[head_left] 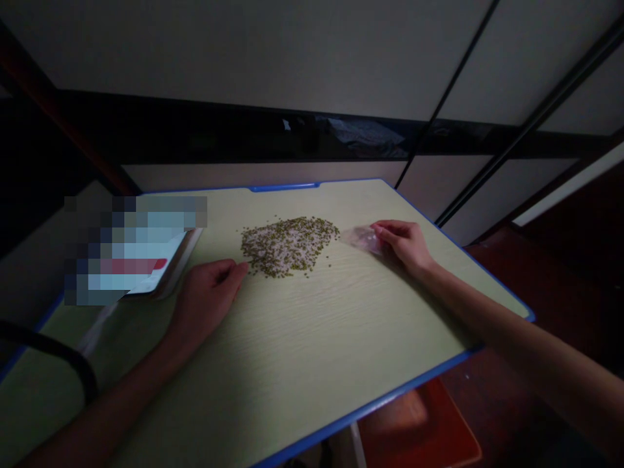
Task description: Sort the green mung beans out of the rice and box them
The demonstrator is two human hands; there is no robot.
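Note:
A spread pile of small green beans mixed with white grains (287,247) lies on the pale table (292,344). At its left edge is my left hand (209,292), with thumb and forefinger pinched together and the other fingers curled. Whatever may be between those fingertips is too small or hidden to make out. To the right of the pile, my right hand (407,247) grips a small clear plastic bag (363,238) between thumb and fingers. The bag lies low over the table, its left end close to the pile. A few loose beans are scattered around the pile's edges.
A lit tablet-like screen (151,273), partly blurred out, leans at the table's left. A black curved cable or tube (58,348) crosses the near left. Blue edging (370,411) rims the table. Pale cabinet panels (268,52) stand behind, and a red stool (429,429) is below.

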